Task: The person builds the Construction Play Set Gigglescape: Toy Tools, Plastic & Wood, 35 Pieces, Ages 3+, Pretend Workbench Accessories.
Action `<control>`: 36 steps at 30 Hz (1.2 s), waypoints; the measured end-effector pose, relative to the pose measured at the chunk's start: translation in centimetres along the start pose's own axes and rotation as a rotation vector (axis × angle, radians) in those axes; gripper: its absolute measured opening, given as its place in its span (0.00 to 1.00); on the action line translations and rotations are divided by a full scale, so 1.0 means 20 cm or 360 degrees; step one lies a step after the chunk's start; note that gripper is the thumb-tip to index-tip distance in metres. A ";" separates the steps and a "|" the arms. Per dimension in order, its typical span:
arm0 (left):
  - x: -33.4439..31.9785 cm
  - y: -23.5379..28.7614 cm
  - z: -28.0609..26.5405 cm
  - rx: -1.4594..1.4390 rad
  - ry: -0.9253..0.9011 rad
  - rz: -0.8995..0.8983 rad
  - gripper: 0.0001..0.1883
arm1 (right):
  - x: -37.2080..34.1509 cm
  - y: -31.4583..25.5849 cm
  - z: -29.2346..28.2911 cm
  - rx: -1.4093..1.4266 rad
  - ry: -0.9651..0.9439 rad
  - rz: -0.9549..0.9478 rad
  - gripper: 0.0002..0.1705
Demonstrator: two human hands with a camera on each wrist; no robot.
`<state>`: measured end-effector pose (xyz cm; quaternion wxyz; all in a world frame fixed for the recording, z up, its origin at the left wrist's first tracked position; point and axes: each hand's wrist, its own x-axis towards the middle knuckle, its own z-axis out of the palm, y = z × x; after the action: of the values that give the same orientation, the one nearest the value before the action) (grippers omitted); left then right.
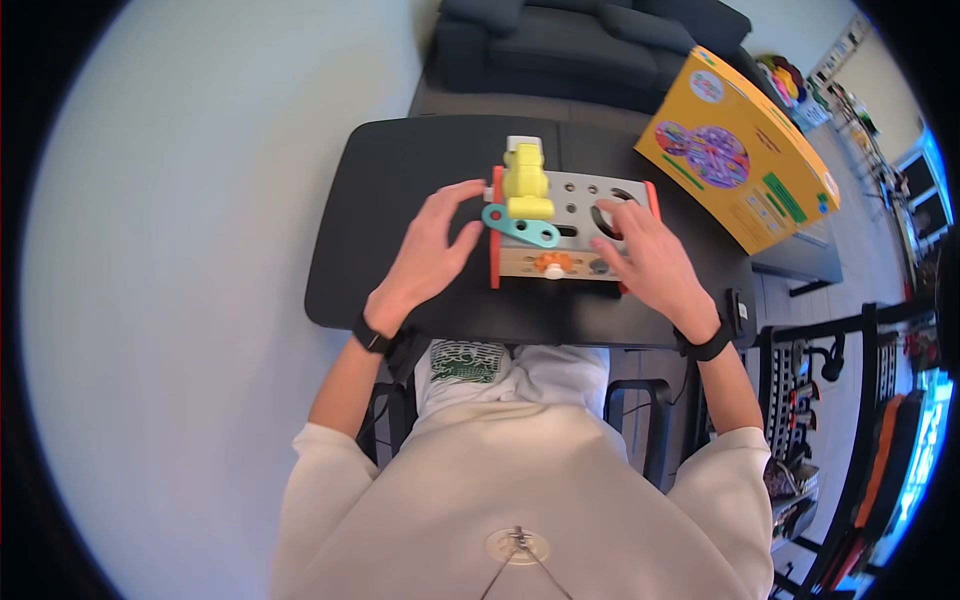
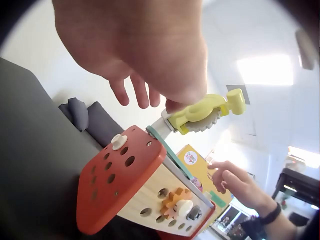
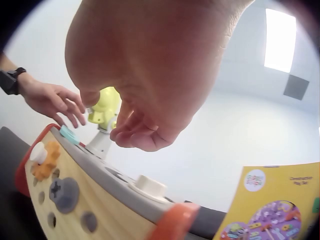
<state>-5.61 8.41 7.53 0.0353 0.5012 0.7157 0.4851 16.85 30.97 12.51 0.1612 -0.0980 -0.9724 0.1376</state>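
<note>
A toy workbench with a grey top (image 1: 582, 198) and red end panels (image 2: 107, 200) carries a yellow toy piece (image 1: 525, 182) with a toothed grey disc. A teal strip (image 1: 508, 223) lies on the top beside it. On the wooden front are an orange gear (image 3: 48, 166) and a grey screw (image 3: 65, 196). My left hand (image 1: 428, 248) hovers with spread fingers by the bench's left end, near a white knob (image 2: 118, 142). Over the top's right part is my right hand (image 1: 655, 262), fingers loosely bent and holding nothing, above a white piece (image 3: 150, 186).
The bench stands on a black table (image 1: 400, 160). A yellow box (image 1: 735, 150) stands at the back right, and a small black object (image 1: 738, 310) lies near the table's right edge. Beyond are a dark sofa (image 1: 570, 45) and shelving at the right.
</note>
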 end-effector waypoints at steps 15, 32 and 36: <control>-0.48 -0.04 0.19 -0.0301 -0.0752 -0.0526 0.10 | -1.24 1.16 0.00 -0.0809 -0.0401 0.1665 0.38; -0.28 0.39 0.06 -0.0017 -0.0765 0.0035 0.09 | -0.89 0.76 -0.22 -0.0767 0.0278 0.0899 0.23; -0.18 0.60 -0.01 0.0248 -0.0492 0.0321 0.15 | -0.55 0.12 -0.50 -0.0666 0.0689 0.0473 0.31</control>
<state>4.36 5.87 14.81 0.0570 0.6401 0.6833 0.3467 30.83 33.09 17.74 0.3186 -0.2966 -0.8978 -0.0670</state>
